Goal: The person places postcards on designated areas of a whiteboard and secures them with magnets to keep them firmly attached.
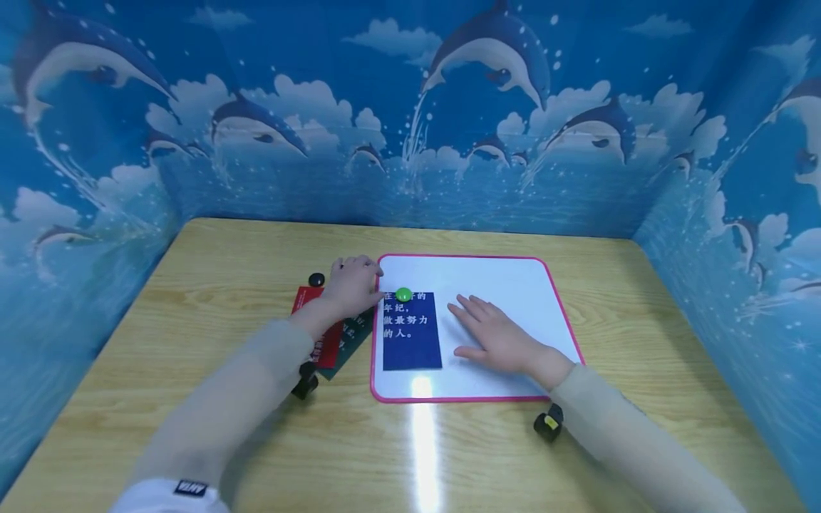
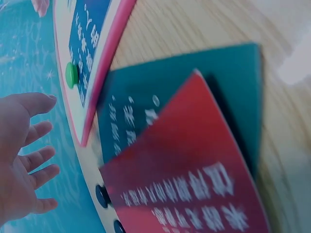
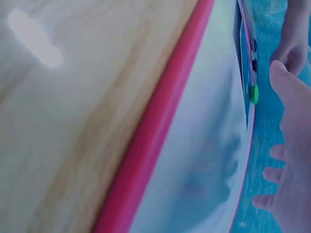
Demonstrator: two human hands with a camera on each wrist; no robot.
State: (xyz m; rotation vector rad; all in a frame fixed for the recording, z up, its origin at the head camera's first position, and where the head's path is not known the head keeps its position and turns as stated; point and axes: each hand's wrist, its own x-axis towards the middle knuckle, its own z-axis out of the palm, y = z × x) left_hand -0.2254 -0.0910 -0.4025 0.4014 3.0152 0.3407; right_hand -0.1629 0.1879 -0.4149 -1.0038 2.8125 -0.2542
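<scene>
Dolphin curtain [image 1: 321, 192] | left hand [image 1: 351, 286], right hand [image 1: 497, 338]: fingers spread, empty | green disc [image 1: 403, 295] partly hides blue card's [image 1: 412, 353] lettering | red card [image 1: 331, 345] part-covered

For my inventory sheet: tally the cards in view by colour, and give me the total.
Red card, left of the whiteboard: 1
Dark green card, partly under the red one: 1
Blue card, on the whiteboard: 1
Total: 3
</scene>
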